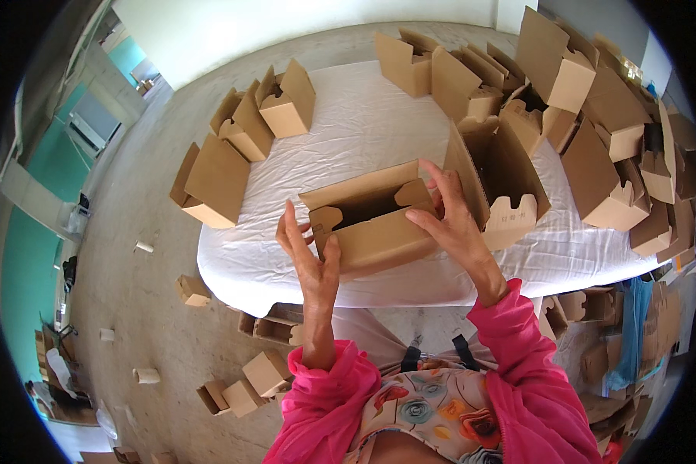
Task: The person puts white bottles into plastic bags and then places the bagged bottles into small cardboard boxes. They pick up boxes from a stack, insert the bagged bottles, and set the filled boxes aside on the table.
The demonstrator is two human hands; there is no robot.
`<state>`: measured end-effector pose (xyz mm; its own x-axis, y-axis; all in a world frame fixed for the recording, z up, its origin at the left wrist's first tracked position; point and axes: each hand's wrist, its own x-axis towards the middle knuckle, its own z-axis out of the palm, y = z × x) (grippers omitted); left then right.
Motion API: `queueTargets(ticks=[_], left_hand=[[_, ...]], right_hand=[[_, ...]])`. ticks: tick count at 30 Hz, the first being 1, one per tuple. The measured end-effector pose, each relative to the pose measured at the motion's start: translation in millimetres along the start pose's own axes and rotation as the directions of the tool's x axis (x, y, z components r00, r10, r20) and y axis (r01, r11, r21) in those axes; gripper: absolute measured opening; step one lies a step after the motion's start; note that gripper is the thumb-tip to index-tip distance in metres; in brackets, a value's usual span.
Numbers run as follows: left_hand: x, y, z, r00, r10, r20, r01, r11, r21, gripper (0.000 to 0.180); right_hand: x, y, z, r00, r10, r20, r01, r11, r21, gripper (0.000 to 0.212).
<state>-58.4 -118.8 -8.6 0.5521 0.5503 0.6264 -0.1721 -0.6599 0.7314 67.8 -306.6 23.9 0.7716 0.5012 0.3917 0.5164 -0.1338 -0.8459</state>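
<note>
An open cardboard box [383, 246], its top flap raised on the far side, is between my hands near the table's front edge. My left hand [311, 255] is at its left end, thumb against the near wall and fingers beside the end panel, the index finger raised off it. At the right end my right hand [450, 220] grips the box, thumb over the near rim and fingers round the far corner. Whether the bottom touches the table cannot be seen. Just right of my right hand stands another open box [510, 170] with notched flaps.
A white cloth covers the table [348, 116]. Several open boxes [220, 174] stand along its left side, and a crowded pile of boxes [607, 139] fills the right. More small boxes [267, 373] and cardboard tubes [146, 376] lie on the floor [143, 301]. Blue plastic [632, 332] hangs at lower right.
</note>
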Motion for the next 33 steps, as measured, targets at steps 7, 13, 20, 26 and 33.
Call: queueTargets(ticks=[7, 13, 20, 26, 33], left_hand=[[-4, -9, 3, 0.992, -0.089, 0.084, 0.114, 0.921, -0.372, 0.050], [11, -12, -17, 0.884, 0.178, 0.432, -0.114, 0.979, -0.171, 0.046], [27, -15, -29, 0.786, 0.144, 0.601, -0.110, 0.990, -0.093, 0.070], [39, -46, -70, 0.977, 0.148, 0.151, -0.159, 0.985, 0.063, 0.061], [84, -88, -52, 0.942, 0.083, -0.326, 0.086, 0.877, 0.472, 0.059]], right_hand=[[-1, 18, 3, 0.995, -0.094, -0.038, 0.098, 0.987, 0.124, 0.031], [-3, 33, 10, 0.997, -0.070, -0.013, 0.070, 0.943, 0.327, 0.021], [-4, 21, 14, 0.988, -0.003, -0.153, 0.024, 0.991, 0.131, 0.017], [-55, -30, -6, 0.926, -0.367, -0.089, 0.353, 0.924, -0.147, 0.025], [-61, -39, -51, 0.832, -0.520, -0.191, 0.407, 0.807, -0.427, 0.029]])
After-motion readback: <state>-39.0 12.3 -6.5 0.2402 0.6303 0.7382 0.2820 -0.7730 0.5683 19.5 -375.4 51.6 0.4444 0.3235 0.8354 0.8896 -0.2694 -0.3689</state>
